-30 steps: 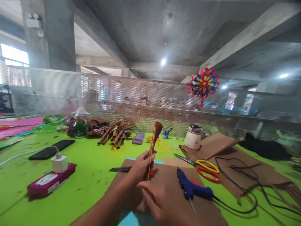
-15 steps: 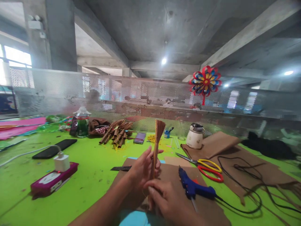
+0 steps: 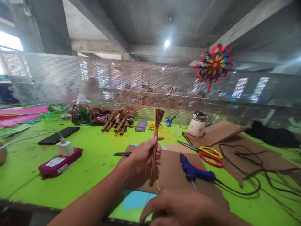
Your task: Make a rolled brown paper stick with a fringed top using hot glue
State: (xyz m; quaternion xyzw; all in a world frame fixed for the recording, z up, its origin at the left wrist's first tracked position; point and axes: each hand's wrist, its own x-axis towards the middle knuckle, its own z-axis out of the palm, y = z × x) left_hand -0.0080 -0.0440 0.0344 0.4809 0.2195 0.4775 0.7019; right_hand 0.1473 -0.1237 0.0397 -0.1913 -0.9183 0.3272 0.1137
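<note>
My left hand (image 3: 148, 153) is wrapped around a small broom-like bundle of brown paper (image 3: 156, 131), held nearly upright with its fringed end fanned out at the top. Loops of thin yellow thread (image 3: 158, 183) hang around the lower end of the bundle. Down at the front edge of the table is my right hand (image 3: 178, 205), apart from the bundle. Its fingers are bent, blurred and partly cut off by the frame, so whether they grip the thread is unclear. Brown paper (image 3: 174, 166) lies under the hands, with a blue sheet (image 3: 136, 200) in front.
To the right lie a blue glue gun (image 3: 196, 172) with a black cord and scissors (image 3: 210, 152). Several similar bundles (image 3: 119, 122) are piled at the back. On the left are a purple power strip (image 3: 60, 164) and a phone (image 3: 58, 135). A cutter (image 3: 122, 154) lies beside the left forearm.
My right hand has left the lower end of the bundle and moved down toward me. My left hand has closed around the bundle. The camera has tilted downward.
</note>
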